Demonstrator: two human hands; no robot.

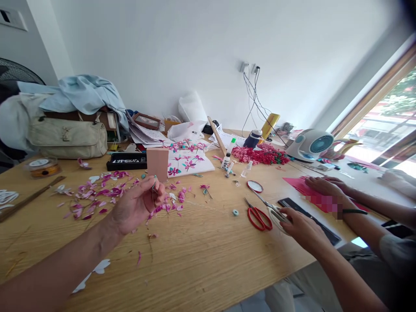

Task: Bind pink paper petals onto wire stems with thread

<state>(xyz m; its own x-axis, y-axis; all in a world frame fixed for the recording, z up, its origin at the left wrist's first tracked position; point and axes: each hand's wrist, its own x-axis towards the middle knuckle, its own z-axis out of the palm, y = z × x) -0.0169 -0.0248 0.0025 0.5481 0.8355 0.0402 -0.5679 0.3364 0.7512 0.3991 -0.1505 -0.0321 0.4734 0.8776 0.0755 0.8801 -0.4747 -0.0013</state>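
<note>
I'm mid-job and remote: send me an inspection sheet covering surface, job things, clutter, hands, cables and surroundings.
Surface: wooden table, littered mainly on the left.
Job things: pink petals scattered; pink flowers behind; red-handled scissors beside white-handled scissors.
Clutter: black tray, small bottle, beige bag towards the back.
Left hand: pinches something small, unclear what.
Right hand: at the white-handled scissors' handles; grip unclear.
Cables: hang from wall sockets, well behind both hands.
Surroundings: another person's hand on red paper, right; window beyond.
</note>
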